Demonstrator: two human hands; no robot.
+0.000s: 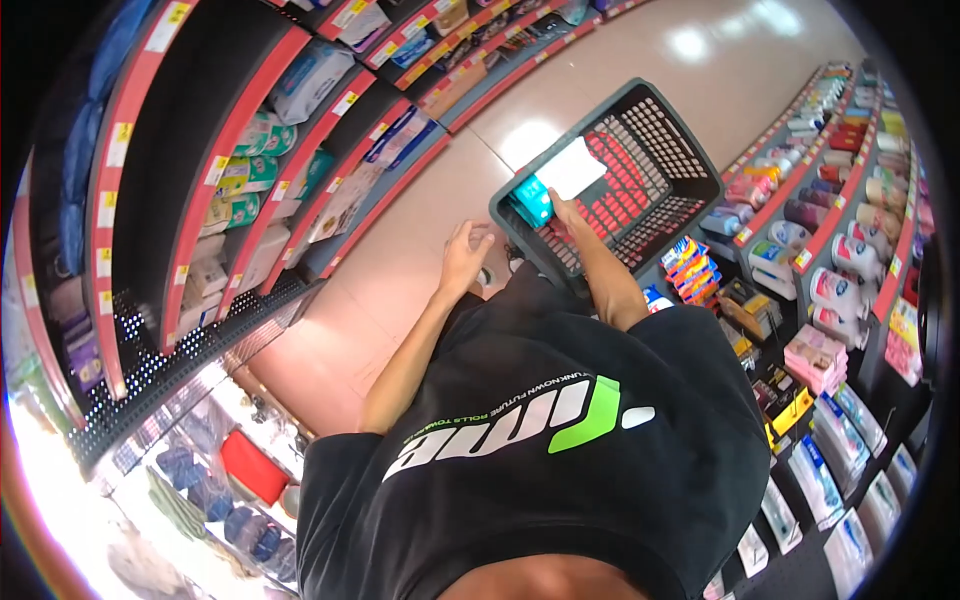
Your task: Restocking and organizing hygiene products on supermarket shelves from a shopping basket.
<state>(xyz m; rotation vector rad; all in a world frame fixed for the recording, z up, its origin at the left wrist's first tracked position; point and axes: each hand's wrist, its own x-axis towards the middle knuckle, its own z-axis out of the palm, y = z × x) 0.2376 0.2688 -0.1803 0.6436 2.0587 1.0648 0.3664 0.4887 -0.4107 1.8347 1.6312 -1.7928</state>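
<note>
A dark plastic shopping basket (679, 146) stands in front of me, tilted in the picture. Inside it, at the left end, lie a teal package (532, 201) and a white sheet or flat pack (574, 169). My right hand (566, 212) reaches into the basket at the edge of these two; its fingertips are partly hidden, and whether it grips either one cannot be told. Left of the basket, outside its rim, my left hand (466, 251) hangs with loosely bent fingers apart and nothing in them.
Shelves with red price rails (225, 169) run along the left, holding packs of tissue (311, 79). On the right, shelves carry white bottles (832, 289), and packaged goods hang on hooks. Stacked orange-blue packs (688, 270) sit near the basket. Pale floor tiles (360, 322) lie between.
</note>
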